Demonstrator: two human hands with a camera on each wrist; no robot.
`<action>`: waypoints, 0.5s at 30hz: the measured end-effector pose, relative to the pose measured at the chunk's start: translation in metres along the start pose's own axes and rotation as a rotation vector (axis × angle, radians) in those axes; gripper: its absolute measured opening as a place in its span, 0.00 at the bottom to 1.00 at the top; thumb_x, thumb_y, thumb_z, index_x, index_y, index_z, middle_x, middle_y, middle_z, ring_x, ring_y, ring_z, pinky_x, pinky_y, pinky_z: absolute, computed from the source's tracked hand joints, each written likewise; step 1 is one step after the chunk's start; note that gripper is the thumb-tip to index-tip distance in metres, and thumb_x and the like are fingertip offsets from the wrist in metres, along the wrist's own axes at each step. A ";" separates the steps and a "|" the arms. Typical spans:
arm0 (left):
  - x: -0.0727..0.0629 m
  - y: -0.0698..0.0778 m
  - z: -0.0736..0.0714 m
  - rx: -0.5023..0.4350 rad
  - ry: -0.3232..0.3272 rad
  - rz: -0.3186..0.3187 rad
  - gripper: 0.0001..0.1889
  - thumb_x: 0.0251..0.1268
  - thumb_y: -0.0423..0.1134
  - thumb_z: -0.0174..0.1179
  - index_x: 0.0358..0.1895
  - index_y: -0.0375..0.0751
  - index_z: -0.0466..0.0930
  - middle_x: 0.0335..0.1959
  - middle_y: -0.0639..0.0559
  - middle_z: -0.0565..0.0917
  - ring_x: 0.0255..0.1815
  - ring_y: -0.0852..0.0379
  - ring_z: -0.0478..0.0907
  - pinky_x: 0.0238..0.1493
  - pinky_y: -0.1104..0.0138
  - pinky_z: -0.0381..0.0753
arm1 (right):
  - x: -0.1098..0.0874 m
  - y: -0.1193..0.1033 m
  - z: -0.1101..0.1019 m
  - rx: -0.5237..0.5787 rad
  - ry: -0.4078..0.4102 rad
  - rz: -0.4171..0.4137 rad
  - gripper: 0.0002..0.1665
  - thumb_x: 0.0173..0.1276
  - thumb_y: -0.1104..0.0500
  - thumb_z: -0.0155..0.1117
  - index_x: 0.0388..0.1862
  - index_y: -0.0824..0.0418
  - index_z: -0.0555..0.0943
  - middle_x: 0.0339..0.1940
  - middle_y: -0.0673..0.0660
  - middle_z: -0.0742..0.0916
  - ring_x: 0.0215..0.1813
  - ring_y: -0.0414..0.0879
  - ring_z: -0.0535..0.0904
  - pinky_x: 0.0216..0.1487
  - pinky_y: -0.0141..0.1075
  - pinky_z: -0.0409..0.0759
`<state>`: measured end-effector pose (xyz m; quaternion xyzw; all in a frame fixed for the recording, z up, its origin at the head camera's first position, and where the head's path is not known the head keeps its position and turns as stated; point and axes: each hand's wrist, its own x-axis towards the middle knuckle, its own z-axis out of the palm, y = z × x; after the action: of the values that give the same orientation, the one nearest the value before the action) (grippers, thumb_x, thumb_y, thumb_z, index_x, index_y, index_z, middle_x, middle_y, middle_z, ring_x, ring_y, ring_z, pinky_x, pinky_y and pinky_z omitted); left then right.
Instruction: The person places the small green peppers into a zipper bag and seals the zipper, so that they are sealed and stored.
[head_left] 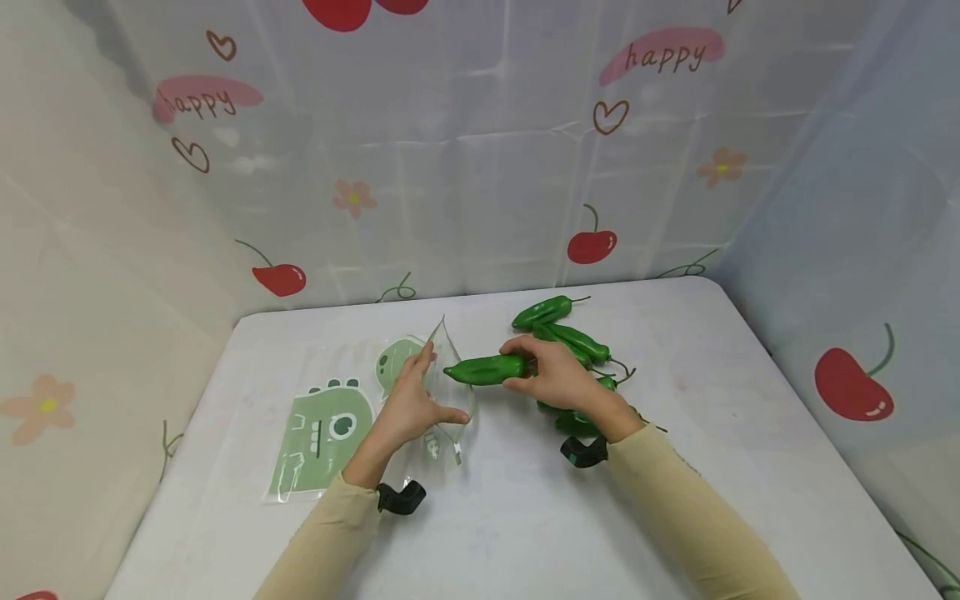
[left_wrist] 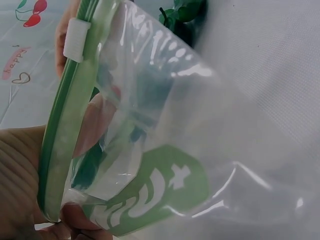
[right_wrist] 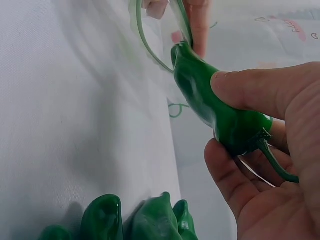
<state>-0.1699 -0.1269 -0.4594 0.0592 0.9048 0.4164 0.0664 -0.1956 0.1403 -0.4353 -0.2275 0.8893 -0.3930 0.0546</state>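
My right hand (head_left: 561, 377) holds a green chili pepper (head_left: 486, 370) near its stem end, thumb on one side and fingers on the other. The pepper's tip points left, at the mouth of a clear zip bag (head_left: 322, 450) with green dinosaur print. Thumb and fingers spread wide, my left hand (head_left: 408, 407) holds the bag by its mouth. In the left wrist view the green zip strip (left_wrist: 62, 125) crosses in front of that hand, with a white slider (left_wrist: 76, 40) near the top. The right wrist view shows the pepper's tip overlapping the bag's green rim.
Several more green peppers (head_left: 542, 312) lie in a loose pile behind and under my right hand. A white-covered table (head_left: 675, 517) holds everything. Behind it and at both sides hang pale curtains (head_left: 450, 167) printed with cherries, flowers and hearts.
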 end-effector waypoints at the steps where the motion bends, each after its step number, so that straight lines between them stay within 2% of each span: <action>1: 0.000 0.000 0.000 -0.003 0.001 -0.001 0.73 0.36 0.47 0.88 0.86 0.48 0.43 0.78 0.46 0.64 0.79 0.41 0.62 0.74 0.43 0.67 | 0.000 0.000 0.001 -0.002 0.001 -0.002 0.26 0.65 0.56 0.77 0.61 0.53 0.81 0.50 0.52 0.86 0.43 0.45 0.78 0.44 0.38 0.79; 15: -0.001 -0.001 -0.001 -0.006 0.003 0.018 0.73 0.36 0.48 0.88 0.86 0.47 0.43 0.78 0.46 0.65 0.79 0.40 0.62 0.73 0.43 0.68 | 0.006 0.001 0.005 -0.042 0.006 -0.024 0.26 0.64 0.56 0.77 0.60 0.54 0.82 0.49 0.51 0.87 0.42 0.47 0.78 0.44 0.38 0.77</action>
<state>-0.1694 -0.1283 -0.4592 0.0667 0.9032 0.4196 0.0612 -0.1995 0.1345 -0.4392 -0.2381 0.8946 -0.3758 0.0423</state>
